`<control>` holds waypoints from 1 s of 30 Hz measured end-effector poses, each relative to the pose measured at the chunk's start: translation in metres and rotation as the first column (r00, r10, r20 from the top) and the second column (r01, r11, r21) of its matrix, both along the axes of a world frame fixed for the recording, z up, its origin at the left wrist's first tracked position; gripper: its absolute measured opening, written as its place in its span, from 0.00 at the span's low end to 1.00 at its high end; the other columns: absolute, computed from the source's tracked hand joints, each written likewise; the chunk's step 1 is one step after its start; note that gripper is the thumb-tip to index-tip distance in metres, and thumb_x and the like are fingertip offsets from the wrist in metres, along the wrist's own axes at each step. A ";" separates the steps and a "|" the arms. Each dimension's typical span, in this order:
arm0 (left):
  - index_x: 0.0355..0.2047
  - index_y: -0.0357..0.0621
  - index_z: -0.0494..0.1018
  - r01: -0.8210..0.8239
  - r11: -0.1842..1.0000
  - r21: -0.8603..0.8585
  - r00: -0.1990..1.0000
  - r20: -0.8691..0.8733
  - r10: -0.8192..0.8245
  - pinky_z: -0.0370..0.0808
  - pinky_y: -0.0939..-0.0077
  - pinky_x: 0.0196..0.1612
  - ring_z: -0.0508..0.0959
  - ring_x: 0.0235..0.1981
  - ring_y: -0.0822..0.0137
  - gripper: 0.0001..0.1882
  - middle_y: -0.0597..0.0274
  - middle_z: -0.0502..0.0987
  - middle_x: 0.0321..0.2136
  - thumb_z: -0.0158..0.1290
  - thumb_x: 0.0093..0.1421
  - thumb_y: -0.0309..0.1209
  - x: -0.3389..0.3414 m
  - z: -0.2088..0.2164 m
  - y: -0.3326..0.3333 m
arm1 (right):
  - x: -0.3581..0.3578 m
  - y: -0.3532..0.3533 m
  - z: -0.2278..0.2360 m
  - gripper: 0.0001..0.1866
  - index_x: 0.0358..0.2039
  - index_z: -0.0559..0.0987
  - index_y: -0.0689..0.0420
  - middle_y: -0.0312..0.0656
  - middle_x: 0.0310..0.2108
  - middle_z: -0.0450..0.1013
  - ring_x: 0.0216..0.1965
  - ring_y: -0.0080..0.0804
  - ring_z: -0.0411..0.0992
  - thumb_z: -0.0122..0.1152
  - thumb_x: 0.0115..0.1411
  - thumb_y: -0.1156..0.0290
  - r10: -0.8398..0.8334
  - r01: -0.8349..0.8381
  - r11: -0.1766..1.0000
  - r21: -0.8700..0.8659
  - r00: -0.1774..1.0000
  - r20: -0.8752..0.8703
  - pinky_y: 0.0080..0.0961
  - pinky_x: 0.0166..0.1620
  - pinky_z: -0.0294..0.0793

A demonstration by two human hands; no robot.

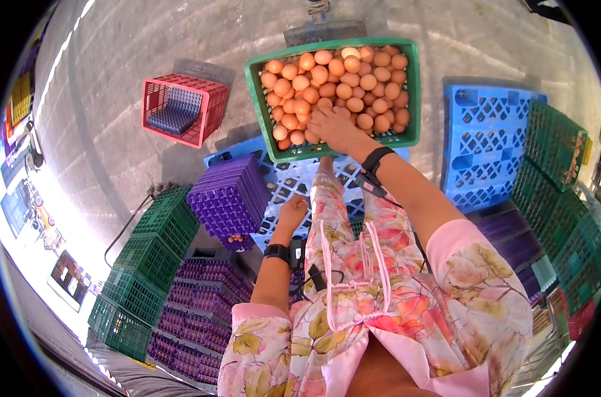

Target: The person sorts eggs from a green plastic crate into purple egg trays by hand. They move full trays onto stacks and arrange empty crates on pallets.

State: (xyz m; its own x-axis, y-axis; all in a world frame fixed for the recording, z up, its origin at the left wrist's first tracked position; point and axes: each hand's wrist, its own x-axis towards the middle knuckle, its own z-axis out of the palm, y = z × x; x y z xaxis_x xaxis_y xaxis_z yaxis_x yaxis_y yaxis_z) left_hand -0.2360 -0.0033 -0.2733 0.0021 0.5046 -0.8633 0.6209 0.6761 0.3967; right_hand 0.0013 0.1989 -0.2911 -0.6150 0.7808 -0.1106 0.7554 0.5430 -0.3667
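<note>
A green plastic crate (pixel 413 99) full of loose brown eggs (pixel 347 79) stands in front of me, with one paler egg (pixel 350 52) near its far rim. My right hand (pixel 333 127) reaches into its near side. The fingers bend down and close over an egg among the others; their tips are partly hidden. My left hand (pixel 293 212) is held low beside my leg, away from the crate. Its fingers are curled in, and the palm is hidden from sight. Left of that hand stands a stack of purple egg trays (pixel 227 195).
A blue plastic pallet (pixel 274 178) lies under the crate and tray stack. To the left, a red crate (pixel 214 112) holds dark trays (pixel 174 111). Green crates (pixel 148 245) and stacked filled trays (pixel 198 311) stand nearer. Another blue pallet (pixel 485 142) and green crates (pixel 555 145) are on the right.
</note>
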 end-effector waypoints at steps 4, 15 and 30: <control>0.46 0.42 0.77 -0.066 0.997 -0.051 0.995 -0.080 0.062 0.77 0.68 0.41 0.83 0.34 0.58 0.18 0.52 0.83 0.31 0.53 0.59 0.38 -0.001 -0.006 0.005 | -0.027 -0.005 -0.014 0.12 0.40 0.81 0.48 0.33 0.44 0.70 0.50 0.34 0.65 0.57 0.55 0.66 0.151 -0.160 0.987 0.010 0.951 0.270 0.37 0.46 0.65; 0.45 0.41 0.77 0.041 0.999 0.021 0.999 0.011 -0.042 0.76 0.65 0.42 0.82 0.37 0.55 0.19 0.52 0.82 0.32 0.52 0.58 0.39 -0.013 0.006 0.013 | 0.012 -0.014 0.043 0.18 0.45 0.77 0.55 0.43 0.40 0.74 0.43 0.43 0.71 0.61 0.53 0.65 -0.506 0.273 0.771 -0.576 0.811 -0.293 0.39 0.44 0.71; 0.43 0.43 0.79 0.420 0.869 0.260 0.907 -0.103 -0.408 0.75 0.59 0.48 0.80 0.43 0.47 0.18 0.45 0.81 0.38 0.51 0.57 0.38 -0.029 0.069 0.115 | 0.130 -0.155 0.100 0.21 0.51 0.73 0.57 0.39 0.37 0.75 0.35 0.22 0.73 0.65 0.57 0.67 -0.974 0.277 0.106 -0.955 -0.166 -0.157 0.18 0.32 0.74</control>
